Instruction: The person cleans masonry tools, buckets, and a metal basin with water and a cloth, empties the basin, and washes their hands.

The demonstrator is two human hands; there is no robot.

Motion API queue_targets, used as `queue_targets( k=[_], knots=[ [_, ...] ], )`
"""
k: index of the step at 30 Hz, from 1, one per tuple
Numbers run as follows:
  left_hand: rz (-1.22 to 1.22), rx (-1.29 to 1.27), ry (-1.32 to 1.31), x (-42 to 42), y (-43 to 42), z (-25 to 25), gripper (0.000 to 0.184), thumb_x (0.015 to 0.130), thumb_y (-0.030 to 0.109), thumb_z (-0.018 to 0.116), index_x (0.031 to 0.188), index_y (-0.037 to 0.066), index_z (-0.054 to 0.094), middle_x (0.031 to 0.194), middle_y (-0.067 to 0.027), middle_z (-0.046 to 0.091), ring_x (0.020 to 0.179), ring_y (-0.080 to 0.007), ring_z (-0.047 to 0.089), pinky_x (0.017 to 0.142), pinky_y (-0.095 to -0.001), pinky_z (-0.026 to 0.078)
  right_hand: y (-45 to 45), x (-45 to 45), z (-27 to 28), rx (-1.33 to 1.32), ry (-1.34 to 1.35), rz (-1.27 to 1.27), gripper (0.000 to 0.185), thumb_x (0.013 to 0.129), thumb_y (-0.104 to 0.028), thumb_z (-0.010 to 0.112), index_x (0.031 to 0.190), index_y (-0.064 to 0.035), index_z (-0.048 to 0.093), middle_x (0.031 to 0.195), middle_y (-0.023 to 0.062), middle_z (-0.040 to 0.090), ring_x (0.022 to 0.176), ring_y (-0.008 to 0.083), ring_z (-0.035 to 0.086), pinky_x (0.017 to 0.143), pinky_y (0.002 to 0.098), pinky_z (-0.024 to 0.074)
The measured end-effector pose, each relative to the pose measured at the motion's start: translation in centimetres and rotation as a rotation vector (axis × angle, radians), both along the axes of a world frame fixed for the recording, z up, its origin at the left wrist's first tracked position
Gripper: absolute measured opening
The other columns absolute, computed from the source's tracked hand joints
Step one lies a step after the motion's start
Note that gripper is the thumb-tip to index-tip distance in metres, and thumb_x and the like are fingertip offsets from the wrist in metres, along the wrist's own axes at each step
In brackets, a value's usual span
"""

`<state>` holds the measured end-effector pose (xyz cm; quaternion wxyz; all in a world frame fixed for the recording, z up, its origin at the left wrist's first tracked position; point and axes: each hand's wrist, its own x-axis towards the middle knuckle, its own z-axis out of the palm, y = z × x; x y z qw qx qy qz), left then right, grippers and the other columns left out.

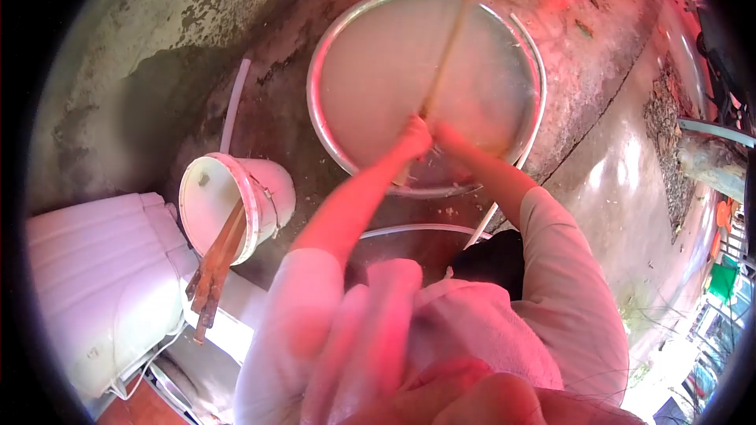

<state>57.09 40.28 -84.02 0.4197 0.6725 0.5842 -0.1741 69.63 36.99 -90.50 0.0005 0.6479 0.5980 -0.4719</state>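
A long wooden stick reaches across a large round metal-rimmed basin filled with cloudy, pale liquid. My left hand is closed around the stick near the basin's middle. Just to its right, my right hand is close to the same stick, but its fingers are blurred and partly hidden, so its grip cannot be made out. The far part of the stick lies toward the basin's far rim.
A white bucket lies tilted at the left with wooden slats in it. A pale hose curves round the basin's right side. Another pipe stands behind the bucket. White sacks or covers are at the lower left.
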Motion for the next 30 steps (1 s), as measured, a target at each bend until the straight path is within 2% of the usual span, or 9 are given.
queue_targets(
  k=[1, 4, 8, 10, 13, 19, 22, 26, 30],
  knots=[
    [-0.036, 0.091, -0.005, 1.1, -1.4, -1.5, 0.040, 0.086, 0.012, 0.053, 0.119, -0.008, 0.040, 0.102, -0.0234, 0.060, 0.090, -0.0285, 0.064, 0.077, -0.0424, 0.052, 0.2, 1.1, -1.0, -0.063, 0.019, -0.022, 0.032, 0.092, -0.022, 0.046, 0.119, -0.0074, 0.051, 0.114, 0.0198, 0.057, 0.102, 0.0298, 0.058, 0.086, 0.0389, 0.0474],
    [-0.113, 0.315, -0.004, 1.9, -3.8, -6.7, 0.040, 0.087, 0.011, 0.051, 0.122, -0.006, 0.042, 0.113, -0.0233, 0.058, 0.101, -0.0302, 0.061, 0.082, -0.0442, 0.050, -2.9, 3.7, 1.2, 0.894, 0.678, 0.037, 0.031, 0.091, -0.020, 0.048, 0.120, -0.0090, 0.051, 0.099, 0.0143, 0.062, 0.089, 0.0253, 0.061, 0.079, 0.0377, 0.0499],
    [0.008, 0.468, 0.165, -4.5, 1.1, -1.5, 0.030, 0.087, 0.017, 0.052, 0.114, 0.002, 0.051, 0.102, -0.0186, 0.061, 0.089, -0.0337, 0.062, 0.076, -0.0460, 0.050, -2.6, 4.0, 6.1, 0.075, 0.988, -0.728, 0.021, 0.085, -0.016, 0.055, 0.103, -0.0066, 0.062, 0.068, 0.0078, 0.058, 0.057, 0.0208, 0.054, 0.050, 0.0355, 0.0432],
    [0.056, 0.574, 0.205, -7.0, 2.9, 2.1, 0.026, 0.087, 0.020, 0.053, 0.109, 0.007, 0.055, 0.097, -0.0162, 0.063, 0.083, -0.0354, 0.063, 0.073, -0.0469, 0.050, -0.8, 4.5, 5.7, -0.255, 0.923, -0.814, 0.020, 0.086, -0.012, 0.055, 0.105, -0.0071, 0.060, 0.066, 0.0058, 0.056, 0.052, 0.0178, 0.051, 0.045, 0.0333, 0.0402],
    [0.074, 0.797, 0.213, -8.8, 4.6, 6.6, 0.023, 0.077, 0.016, 0.064, 0.094, 0.005, 0.054, 0.104, -0.0150, 0.056, 0.089, -0.0310, 0.059, 0.075, -0.0425, 0.051, -0.4, 2.6, 10.4, -0.116, 0.701, -0.863, 0.022, 0.088, -0.014, 0.051, 0.110, -0.0106, 0.053, 0.077, 0.0055, 0.062, 0.066, 0.0223, 0.060, 0.059, 0.0368, 0.0469],
    [-0.108, 1.291, -0.245, -11.9, 6.1, 13.0, 0.023, 0.082, 0.012, 0.056, 0.105, 0.005, 0.055, 0.116, -0.0141, 0.050, 0.106, -0.0329, 0.052, 0.091, -0.0441, 0.043, -0.8, -0.2, 11.8, 0.661, -0.128, -0.313, 0.016, 0.083, -0.006, 0.053, 0.098, -0.0082, 0.053, 0.072, 0.0104, 0.056, 0.069, 0.0303, 0.060, 0.057, 0.0409, 0.0477],
    [-0.377, 1.420, -0.107, -12.3, 6.5, 16.2, 0.047, 0.080, 0.009, 0.059, 0.125, 0.007, 0.047, 0.123, -0.0140, 0.050, 0.119, -0.0309, 0.045, 0.095, -0.0433, 0.039, -0.5, -0.6, 12.8, 0.890, -0.092, -0.127, 0.023, 0.076, -0.004, 0.057, 0.098, -0.0103, 0.054, 0.077, 0.0088, 0.057, 0.078, 0.0314, 0.059, 0.061, 0.0422, 0.0495],
    [-0.633, 0.718, 0.024, -14.4, 6.3, 20.1, 0.042, 0.090, 0.026, 0.048, 0.129, 0.009, 0.045, 0.117, -0.0133, 0.057, 0.112, -0.0279, 0.052, 0.095, -0.0425, 0.040, 0.3, -1.3, 14.7, 1.087, -0.009, -0.038, 0.028, 0.069, -0.003, 0.058, 0.095, -0.0116, 0.054, 0.079, 0.0078, 0.057, 0.080, 0.0292, 0.059, 0.064, 0.0407, 0.0496],
    [-0.610, 0.662, 0.140, -19.0, 4.4, 23.7, 0.032, 0.091, 0.028, 0.050, 0.116, 0.008, 0.051, 0.105, -0.0162, 0.060, 0.100, -0.0348, 0.056, 0.083, -0.0419, 0.046, 2.8, 0.2, 13.7, 1.253, -0.126, 0.015, 0.022, 0.071, -0.006, 0.060, 0.093, -0.0093, 0.057, 0.080, 0.0098, 0.058, 0.080, 0.0306, 0.058, 0.070, 0.0406, 0.0480]
  ],
)
